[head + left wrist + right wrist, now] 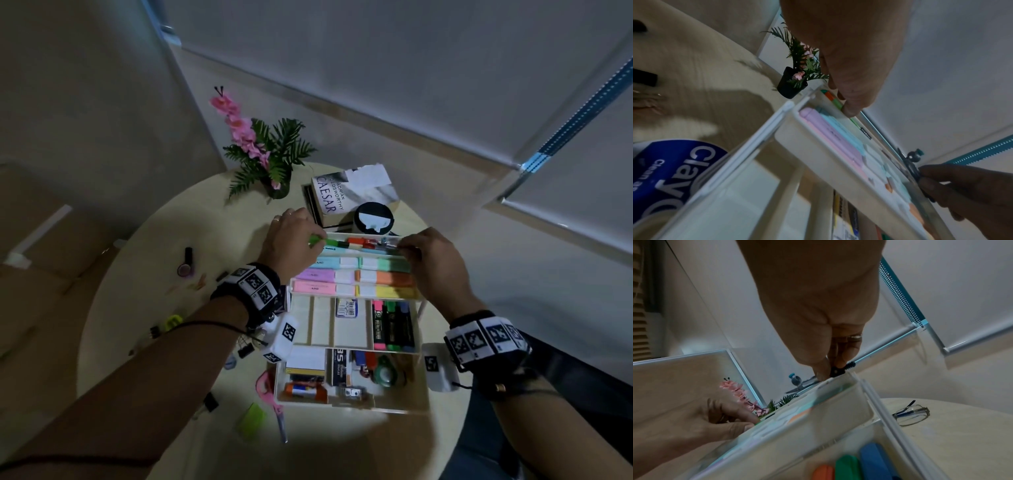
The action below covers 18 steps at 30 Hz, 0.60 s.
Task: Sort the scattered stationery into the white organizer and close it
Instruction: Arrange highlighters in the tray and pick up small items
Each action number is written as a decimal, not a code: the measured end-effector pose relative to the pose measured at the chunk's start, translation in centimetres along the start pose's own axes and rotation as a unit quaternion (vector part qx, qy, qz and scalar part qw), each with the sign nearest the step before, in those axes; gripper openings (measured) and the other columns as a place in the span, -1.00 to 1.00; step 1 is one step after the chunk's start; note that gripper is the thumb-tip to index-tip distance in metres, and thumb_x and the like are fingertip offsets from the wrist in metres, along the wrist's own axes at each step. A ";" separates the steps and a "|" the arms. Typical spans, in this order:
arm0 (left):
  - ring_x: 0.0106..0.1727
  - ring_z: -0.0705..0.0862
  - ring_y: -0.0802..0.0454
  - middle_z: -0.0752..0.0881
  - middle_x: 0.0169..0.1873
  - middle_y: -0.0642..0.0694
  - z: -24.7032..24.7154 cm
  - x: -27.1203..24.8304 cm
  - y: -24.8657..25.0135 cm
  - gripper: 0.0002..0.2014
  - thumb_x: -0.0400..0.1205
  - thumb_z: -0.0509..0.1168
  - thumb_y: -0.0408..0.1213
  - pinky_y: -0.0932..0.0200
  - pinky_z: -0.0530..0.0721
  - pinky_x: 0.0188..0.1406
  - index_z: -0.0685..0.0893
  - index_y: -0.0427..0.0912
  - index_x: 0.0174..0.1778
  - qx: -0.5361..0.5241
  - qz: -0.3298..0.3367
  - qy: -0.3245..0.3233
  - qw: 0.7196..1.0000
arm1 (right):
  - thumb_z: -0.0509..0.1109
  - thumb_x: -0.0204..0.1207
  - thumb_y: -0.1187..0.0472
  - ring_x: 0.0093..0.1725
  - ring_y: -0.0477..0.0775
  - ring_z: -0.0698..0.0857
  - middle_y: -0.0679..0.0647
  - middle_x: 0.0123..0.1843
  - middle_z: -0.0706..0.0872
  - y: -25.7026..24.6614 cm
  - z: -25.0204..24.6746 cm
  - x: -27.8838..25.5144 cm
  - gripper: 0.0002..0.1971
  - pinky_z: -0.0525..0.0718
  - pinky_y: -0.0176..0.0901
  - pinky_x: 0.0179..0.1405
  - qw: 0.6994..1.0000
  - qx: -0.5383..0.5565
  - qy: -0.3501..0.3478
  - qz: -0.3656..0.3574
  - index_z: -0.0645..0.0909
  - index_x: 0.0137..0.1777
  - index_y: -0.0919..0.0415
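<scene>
The white organizer [352, 404] stands open in stepped tiers on the round table. Its top tray [363, 235] holds pens; pastel highlighters [352, 277] fill the tier below. My left hand [317, 240] pinches a green pen [329, 242] at the tray's left end; the left wrist view shows the left hand [846, 107] on the green pen [837, 104]. At the right end my right hand [407, 248] pinches a small black knurled tool [838, 370] against the tray corner. What that black tool [912, 170] is stays unclear.
Loose on the table left of the organizer lie binder clips [245, 349], pink scissors [270, 397], a green pad [251, 419] and a black tube [187, 262]. Behind stand a book [352, 192], a black round case [373, 217] and a plant [270, 161]. Glasses [912, 415] lie at the right.
</scene>
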<state>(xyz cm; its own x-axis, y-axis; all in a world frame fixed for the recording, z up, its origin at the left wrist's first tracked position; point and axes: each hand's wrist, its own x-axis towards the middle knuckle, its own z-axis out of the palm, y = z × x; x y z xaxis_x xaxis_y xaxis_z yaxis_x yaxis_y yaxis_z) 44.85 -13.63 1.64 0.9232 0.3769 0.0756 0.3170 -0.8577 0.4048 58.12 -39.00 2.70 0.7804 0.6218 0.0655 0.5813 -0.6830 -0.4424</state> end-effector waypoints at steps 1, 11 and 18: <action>0.08 0.64 -0.09 0.70 -0.03 -0.03 -0.1 0.0 0.0 -0.89 0.60 0.53 -0.11 -0.03 0.57 0.13 0.90 0.06 0.02 -0.006 -0.006 0.002 1.000 | 0.42 0.67 0.29 -0.01 0.30 0.74 0.19 0.05 0.74 0.0 0.1 0.2 -0.80 0.57 -0.07 -0.11 1.000 0.001 -0.008 -0.011 0.87 0.15 0.15; 0.01 0.70 -0.04 0.70 -0.05 -0.01 0.1 -1.2 -0.2 -0.91 0.59 0.54 -0.17 -0.09 0.71 0.09 0.83 -0.01 -0.02 -0.093 -0.036 0.012 0.995 | 0.41 0.66 0.31 -0.04 0.25 0.74 0.15 0.00 0.78 -0.7 0.7 1.2 -0.75 0.69 0.02 -0.10 0.995 -0.011 -0.053 -0.087 0.86 0.20 0.09; 0.14 0.65 -0.06 0.67 0.03 -0.01 -0.9 -4.5 -1.9 -0.87 0.60 0.49 -0.25 -0.05 0.65 0.18 0.82 -0.02 0.05 -0.118 -0.022 0.033 0.992 | 0.38 0.62 0.44 -0.12 0.34 0.74 0.25 -0.03 0.74 -1.1 1.0 0.1 -0.71 0.74 0.05 -0.10 0.998 0.001 -0.002 -0.068 0.87 0.18 0.20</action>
<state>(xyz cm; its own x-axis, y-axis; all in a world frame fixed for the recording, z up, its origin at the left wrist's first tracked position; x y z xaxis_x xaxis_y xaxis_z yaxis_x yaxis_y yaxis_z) 39.91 -13.44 1.32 0.8908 0.4407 0.1104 0.2892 -0.7375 0.6103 57.28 -37.80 2.28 0.6934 0.7102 0.1212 0.6812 -0.5915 -0.4313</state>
